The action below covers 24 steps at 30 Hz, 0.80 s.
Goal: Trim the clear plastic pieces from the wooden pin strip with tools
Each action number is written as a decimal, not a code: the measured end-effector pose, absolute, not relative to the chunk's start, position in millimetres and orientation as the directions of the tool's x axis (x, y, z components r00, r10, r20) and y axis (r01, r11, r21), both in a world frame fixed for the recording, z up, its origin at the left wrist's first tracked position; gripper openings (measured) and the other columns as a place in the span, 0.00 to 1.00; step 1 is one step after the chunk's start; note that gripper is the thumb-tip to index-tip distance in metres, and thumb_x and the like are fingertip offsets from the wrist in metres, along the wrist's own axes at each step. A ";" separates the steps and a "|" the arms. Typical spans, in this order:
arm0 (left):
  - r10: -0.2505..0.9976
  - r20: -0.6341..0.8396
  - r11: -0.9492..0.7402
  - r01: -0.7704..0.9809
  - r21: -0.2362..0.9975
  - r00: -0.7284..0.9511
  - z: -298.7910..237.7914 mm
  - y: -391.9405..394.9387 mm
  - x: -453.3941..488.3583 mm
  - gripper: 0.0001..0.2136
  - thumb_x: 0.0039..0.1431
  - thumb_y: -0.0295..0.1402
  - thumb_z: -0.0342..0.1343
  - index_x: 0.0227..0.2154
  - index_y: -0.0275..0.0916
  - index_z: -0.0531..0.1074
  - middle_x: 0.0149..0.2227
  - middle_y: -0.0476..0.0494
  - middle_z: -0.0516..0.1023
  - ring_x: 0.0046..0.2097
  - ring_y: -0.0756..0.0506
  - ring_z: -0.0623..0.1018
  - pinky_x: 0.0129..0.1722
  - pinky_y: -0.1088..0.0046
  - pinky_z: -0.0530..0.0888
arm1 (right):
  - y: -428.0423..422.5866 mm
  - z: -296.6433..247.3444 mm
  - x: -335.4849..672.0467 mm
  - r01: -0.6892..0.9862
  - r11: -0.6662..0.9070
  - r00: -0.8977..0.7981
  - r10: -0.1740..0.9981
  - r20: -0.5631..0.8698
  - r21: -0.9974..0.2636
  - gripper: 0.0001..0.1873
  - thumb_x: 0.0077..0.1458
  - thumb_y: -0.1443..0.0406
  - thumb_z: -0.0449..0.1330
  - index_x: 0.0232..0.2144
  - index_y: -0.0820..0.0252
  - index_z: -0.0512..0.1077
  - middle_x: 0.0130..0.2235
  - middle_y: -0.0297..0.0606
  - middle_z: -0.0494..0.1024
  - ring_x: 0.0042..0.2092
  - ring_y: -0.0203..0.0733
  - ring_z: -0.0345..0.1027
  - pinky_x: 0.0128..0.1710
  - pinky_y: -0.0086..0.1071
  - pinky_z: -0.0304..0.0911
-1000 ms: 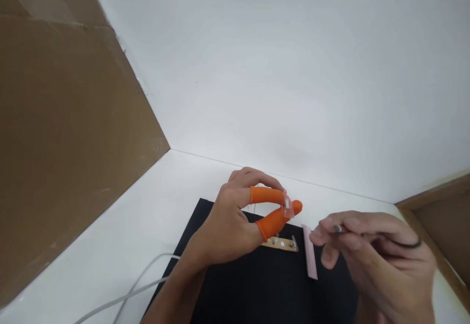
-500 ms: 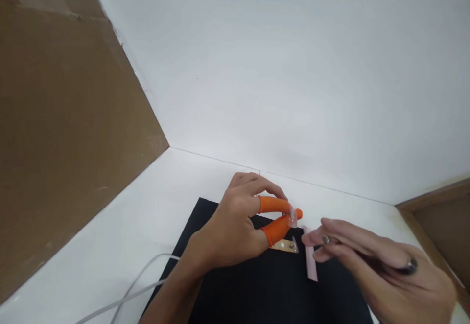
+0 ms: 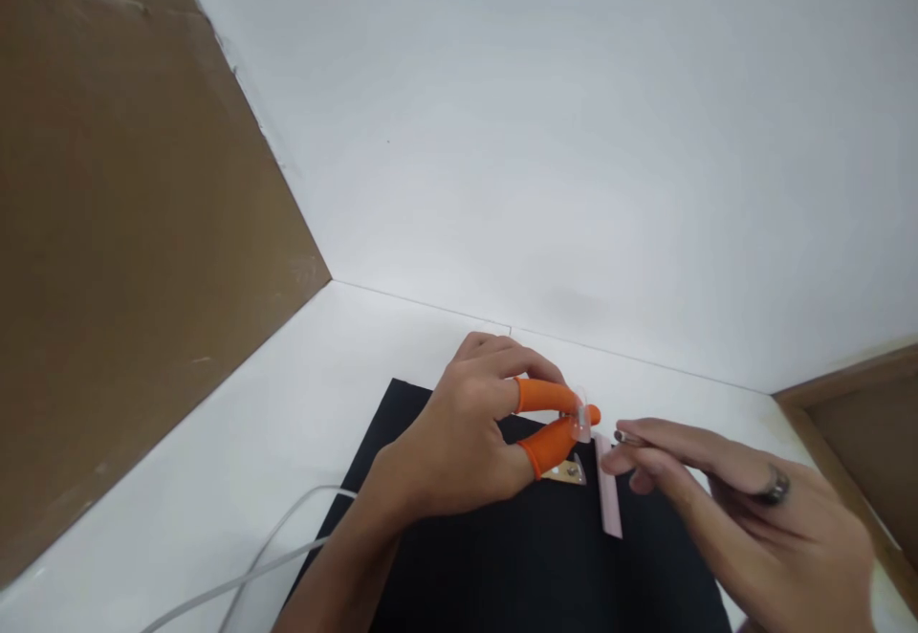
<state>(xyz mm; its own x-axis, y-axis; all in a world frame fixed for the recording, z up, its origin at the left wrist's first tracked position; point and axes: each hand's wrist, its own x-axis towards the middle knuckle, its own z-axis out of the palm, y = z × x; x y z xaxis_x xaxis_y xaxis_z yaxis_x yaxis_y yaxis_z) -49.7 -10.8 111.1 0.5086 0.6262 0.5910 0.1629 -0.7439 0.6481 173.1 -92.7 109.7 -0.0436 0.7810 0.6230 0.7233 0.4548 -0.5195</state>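
Observation:
My left hand (image 3: 459,442) wears orange finger cots on thumb and forefinger. Between them it pinches a small clear plastic piece (image 3: 580,423) above the black mat (image 3: 494,566). A tan strip (image 3: 563,472) with a pale hole and a metal stud lies partly hidden under the left thumb. To its right, a narrow pink bar (image 3: 609,499) rests on the mat. My right hand (image 3: 746,499), with a dark ring, is closed on a thin rod (image 3: 625,438); only its round, dark end shows. Its thumb is close above the pink bar.
A white wall (image 3: 545,155) rises behind the white tabletop (image 3: 359,337). Brown board (image 3: 158,231) stands at the left, and a wooden-framed panel (image 3: 861,423) at the right. A pale cable (image 3: 265,566) runs by my left forearm.
My right hand has shifted slightly left and up, and its fingers have changed their hold on the rod, tilting its end. My left hand keeps its pinch on the clear piece.

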 end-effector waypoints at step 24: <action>0.566 0.617 -0.777 0.103 0.621 0.547 106.0 -12.0 -46.0 0.05 0.63 0.24 0.65 0.37 0.39 0.82 0.38 0.48 0.86 0.39 0.48 0.80 0.50 0.65 0.73 | -104.1 123.1 160.3 0.692 0.484 -0.085 0.791 0.606 -0.535 0.06 0.66 0.62 0.63 0.39 0.46 0.82 0.24 0.23 0.83 0.25 0.33 0.80 0.32 0.21 0.78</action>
<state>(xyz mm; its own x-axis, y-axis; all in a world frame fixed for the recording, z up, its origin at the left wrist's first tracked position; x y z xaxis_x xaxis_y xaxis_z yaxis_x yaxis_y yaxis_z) -46.0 -12.0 106.0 0.5466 0.5658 0.6174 0.1033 -0.7772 0.6207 160.3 -104.1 123.1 -0.0851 0.7911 0.6057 0.6924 0.4841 -0.5350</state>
